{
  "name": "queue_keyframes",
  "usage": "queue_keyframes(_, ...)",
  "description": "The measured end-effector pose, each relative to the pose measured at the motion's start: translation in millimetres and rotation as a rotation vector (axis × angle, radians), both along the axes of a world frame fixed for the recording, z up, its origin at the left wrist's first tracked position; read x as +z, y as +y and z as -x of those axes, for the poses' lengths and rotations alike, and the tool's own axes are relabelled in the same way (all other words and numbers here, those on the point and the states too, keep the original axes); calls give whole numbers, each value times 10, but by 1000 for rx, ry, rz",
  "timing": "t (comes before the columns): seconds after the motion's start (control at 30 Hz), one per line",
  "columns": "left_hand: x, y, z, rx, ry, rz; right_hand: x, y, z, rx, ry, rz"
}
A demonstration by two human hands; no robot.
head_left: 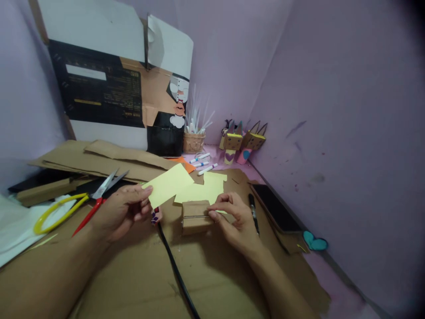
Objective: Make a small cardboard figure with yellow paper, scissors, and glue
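My left hand (131, 206) pinches the left end of a rectangular piece of yellow paper (170, 184), raised and tilted above the work surface. My right hand (234, 217) grips the right end of a small cardboard box (195, 217) between thumb and fingers. A dark seam or gap runs across the box. Behind the box lies a larger cut sheet of yellow paper (202, 193), partly covered by the raised piece and my right hand. Below my left hand, a black cord (175, 266) runs toward me from a small pinkish patterned object (156, 215) whose kind I cannot make out.
Scissors with red and yellow handles (99, 199) lie at left, by stacked cardboard sheets (109, 161). A black marker (253, 212) and a dark-screened phone or tablet (277, 208) lie at right. Cardboard animal figures (234, 141) and a basket (194, 142) stand behind, near several markers (207, 169).
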State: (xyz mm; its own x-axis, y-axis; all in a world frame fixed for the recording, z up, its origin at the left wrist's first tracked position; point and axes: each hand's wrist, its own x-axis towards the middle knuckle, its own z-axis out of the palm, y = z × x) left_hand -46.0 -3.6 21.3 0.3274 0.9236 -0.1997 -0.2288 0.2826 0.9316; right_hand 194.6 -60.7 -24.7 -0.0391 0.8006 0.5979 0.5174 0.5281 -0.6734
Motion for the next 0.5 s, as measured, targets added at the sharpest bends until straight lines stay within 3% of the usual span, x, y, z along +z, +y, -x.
queue_keyframes(0.13,-6,6,19,12,-3,4,71,21,-9,12,-214,29)
queue_keyframes(0.33,25,-13,84,38,-28,9,322,53,12,20,-633,4)
queue_keyframes(0.5,45,-20,82,2,-44,-5,328,80,55,25,-833,-29)
